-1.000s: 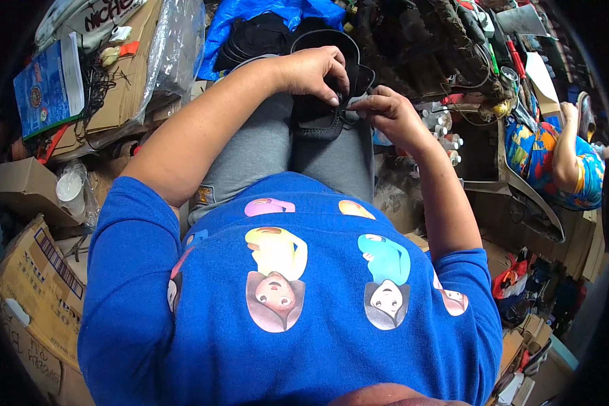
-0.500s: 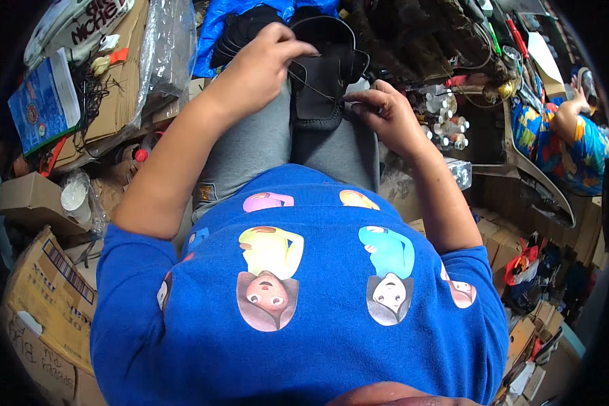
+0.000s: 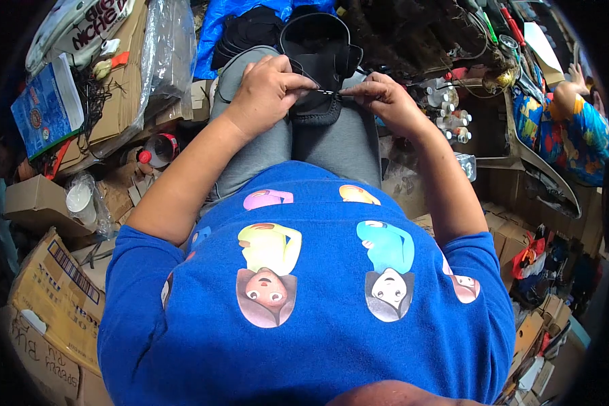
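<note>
A black padded piece with a stitched rim and a raised, open loop lies across my thighs; it resembles a shoe or sandal part, though I cannot tell exactly. Above its near end, my left hand is closed in a pinch, thumb and forefinger pointing right. My right hand faces it, pinching too. A short, thin thread with light and dark stretches runs between the two sets of fingertips. Whether a needle is among the fingers cannot be made out.
Black flat pieces are stacked beyond my left knee on a blue sheet. Several small capped bottles stand at the right. Cardboard and a blue book lie at the left. Another person's arm shows far right.
My left hand has come down and nearer my body, toward the right hand. The long slanting thread between them is now a short, nearly level stretch.
</note>
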`<control>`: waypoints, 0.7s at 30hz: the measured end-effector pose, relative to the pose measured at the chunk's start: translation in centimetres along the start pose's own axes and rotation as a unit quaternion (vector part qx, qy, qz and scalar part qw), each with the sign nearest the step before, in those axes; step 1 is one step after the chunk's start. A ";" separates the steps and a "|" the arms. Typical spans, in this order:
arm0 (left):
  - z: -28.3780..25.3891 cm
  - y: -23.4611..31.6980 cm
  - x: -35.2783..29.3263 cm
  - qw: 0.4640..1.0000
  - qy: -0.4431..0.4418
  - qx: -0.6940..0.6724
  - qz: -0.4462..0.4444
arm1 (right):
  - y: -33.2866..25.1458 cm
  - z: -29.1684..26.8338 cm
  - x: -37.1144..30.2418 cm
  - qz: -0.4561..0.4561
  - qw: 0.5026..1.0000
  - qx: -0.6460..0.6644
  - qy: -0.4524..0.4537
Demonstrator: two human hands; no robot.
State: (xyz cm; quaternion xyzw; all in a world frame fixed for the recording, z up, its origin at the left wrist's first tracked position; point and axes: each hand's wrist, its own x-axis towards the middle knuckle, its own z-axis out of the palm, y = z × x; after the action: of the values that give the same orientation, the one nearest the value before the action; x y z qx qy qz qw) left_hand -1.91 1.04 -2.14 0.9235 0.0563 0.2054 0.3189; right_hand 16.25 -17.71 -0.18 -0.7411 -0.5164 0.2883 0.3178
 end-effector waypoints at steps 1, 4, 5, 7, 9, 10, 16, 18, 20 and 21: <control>0.0 0.0 0.0 1.000 0.001 0.000 0.000 | 0.1 -0.3 0.4 -0.007 1.000 -0.010 -0.017; 0.0 0.2 0.0 0.999 -0.032 0.026 -0.026 | 0.0 -0.6 1.0 -0.003 0.999 -0.005 -0.041; 0.1 0.2 -0.1 0.999 -0.031 0.028 -0.027 | -0.2 -0.7 1.1 0.008 0.999 -0.005 -0.050; 0.0 0.2 0.0 0.999 -0.031 0.029 -0.026 | -0.1 -0.8 1.3 0.020 0.998 -0.005 -0.058; 0.0 0.3 0.1 0.998 -0.034 0.039 -0.023 | 0.3 -0.8 1.3 0.004 0.998 0.015 -0.061; 0.0 0.2 0.0 0.998 -0.035 0.039 -0.022 | 0.2 -0.8 1.3 0.004 0.998 0.016 -0.061; 0.1 0.3 0.1 0.999 -0.032 0.034 -0.018 | 0.0 -0.8 1.3 0.044 0.995 0.047 -0.073; 0.3 0.4 0.2 0.998 -0.046 0.036 -0.036 | 0.8 -0.6 1.2 0.050 0.992 0.086 -0.081; 0.6 0.5 0.8 0.998 -0.053 0.032 -0.030 | 1.3 -0.5 1.4 0.033 0.993 0.073 -0.084; 0.6 0.4 1.0 0.997 -0.060 0.029 -0.024 | 1.4 -0.4 1.5 0.015 0.994 0.062 -0.088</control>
State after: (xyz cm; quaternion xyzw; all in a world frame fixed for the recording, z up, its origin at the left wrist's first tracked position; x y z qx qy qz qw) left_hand -0.73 0.58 -1.94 0.9414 0.0651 0.1401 0.2998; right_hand 17.82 -16.76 -1.13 -0.6996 -0.5124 0.3882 0.3121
